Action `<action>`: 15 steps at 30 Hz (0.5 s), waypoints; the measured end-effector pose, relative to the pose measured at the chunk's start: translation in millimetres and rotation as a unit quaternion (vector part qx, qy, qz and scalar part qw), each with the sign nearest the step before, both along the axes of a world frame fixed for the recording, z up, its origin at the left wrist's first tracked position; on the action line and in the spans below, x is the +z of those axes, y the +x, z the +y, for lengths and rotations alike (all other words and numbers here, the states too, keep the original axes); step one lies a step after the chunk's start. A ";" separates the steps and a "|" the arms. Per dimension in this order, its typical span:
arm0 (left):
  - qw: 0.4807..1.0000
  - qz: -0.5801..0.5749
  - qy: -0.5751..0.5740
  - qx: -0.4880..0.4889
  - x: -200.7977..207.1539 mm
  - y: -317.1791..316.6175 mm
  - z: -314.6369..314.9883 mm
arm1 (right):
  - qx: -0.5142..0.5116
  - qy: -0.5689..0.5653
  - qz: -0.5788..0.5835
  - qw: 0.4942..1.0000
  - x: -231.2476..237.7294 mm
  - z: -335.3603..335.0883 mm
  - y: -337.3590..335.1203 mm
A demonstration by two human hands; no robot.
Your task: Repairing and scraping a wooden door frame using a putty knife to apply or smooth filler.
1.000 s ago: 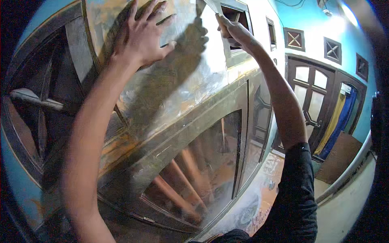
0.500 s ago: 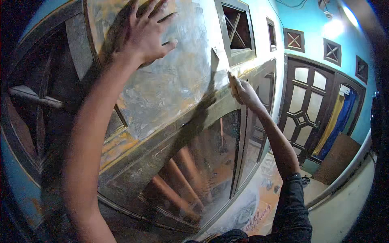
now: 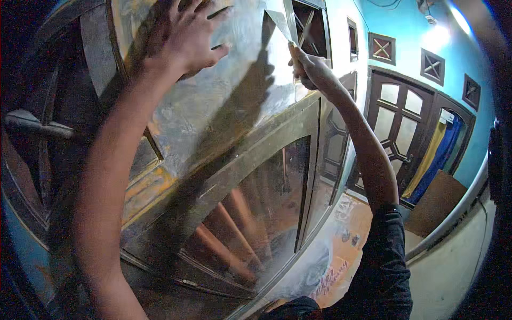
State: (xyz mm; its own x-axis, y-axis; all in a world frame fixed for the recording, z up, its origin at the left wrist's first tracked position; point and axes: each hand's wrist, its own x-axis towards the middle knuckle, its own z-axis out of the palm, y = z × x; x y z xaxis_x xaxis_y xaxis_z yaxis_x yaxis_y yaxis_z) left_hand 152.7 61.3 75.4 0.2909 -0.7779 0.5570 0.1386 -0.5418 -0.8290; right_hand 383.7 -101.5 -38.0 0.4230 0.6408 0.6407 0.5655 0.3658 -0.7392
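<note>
My right hand point(image 3: 316, 73) is wrapped round the handle of a putty knife point(image 3: 280, 23). Its broad thin blade points up and left, over the patchy grey wall point(image 3: 210, 112) close to a small framed vent opening. Whether the blade edge touches the wall I cannot tell. At the upper left, my left hand point(image 3: 186, 42) is spread against the same wall with its fingers apart and nothing in it. Shadows of hand, arm and knife fall across the surface.
Below the wall patch runs a dusty dark wooden frame point(image 3: 229, 165) around a glass pane point(image 3: 266, 202). On the left is another dark window frame point(image 3: 40, 125). Further right are a panelled door point(image 3: 397, 114), blue and yellow curtains point(image 3: 442, 154) and a brown board point(image 3: 437, 205).
My right hand and the putty knife have moved up and slightly left along the wall. My left hand keeps its place, while the view has shifted a little.
</note>
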 end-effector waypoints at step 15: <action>0.992 -0.118 0.028 0.019 -3.2 2.7 11.5 | 0.002 -0.013 0.057 0.998 -14.3 1.0 -0.7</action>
State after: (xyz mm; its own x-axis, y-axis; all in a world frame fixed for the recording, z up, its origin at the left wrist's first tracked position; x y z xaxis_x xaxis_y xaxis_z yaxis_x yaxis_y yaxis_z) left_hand 155.4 72.8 72.2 0.1878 -0.8010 0.5685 0.3512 -0.4857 -0.8005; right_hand 383.0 -100.5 -52.2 0.4896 0.6589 0.5711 0.4758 0.3470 -0.8082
